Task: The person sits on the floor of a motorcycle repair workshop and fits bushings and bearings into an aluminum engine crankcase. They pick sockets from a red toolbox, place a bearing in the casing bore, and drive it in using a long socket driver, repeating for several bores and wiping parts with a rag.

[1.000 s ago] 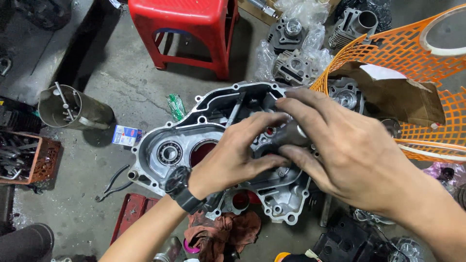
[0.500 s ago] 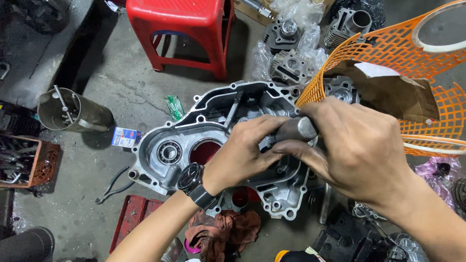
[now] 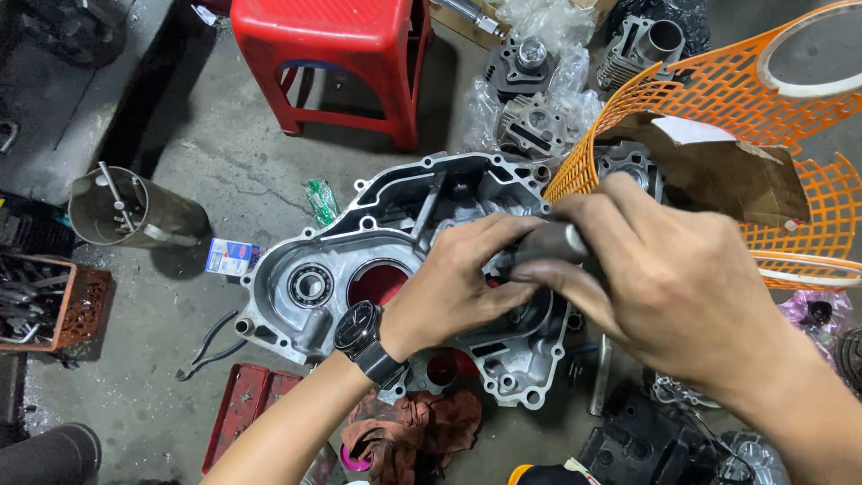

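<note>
At the centre of the frame, my right hand (image 3: 664,278) is wrapped tight around a dark metal cylinder (image 3: 549,242), and my left hand (image 3: 453,283) pinches its near end, both over the grey engine case (image 3: 314,287) lying on the floor. A small blue-and-white box (image 3: 232,257) lies left of the case, a green wrapper (image 3: 321,199) just above it. Bare concrete opens toward the upper left, short of the red stool (image 3: 337,54); the orange basket (image 3: 718,99) crowds the right edge.

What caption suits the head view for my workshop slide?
Both hands, left hand and right hand, grip a dark cylinder over an engine case.
</note>
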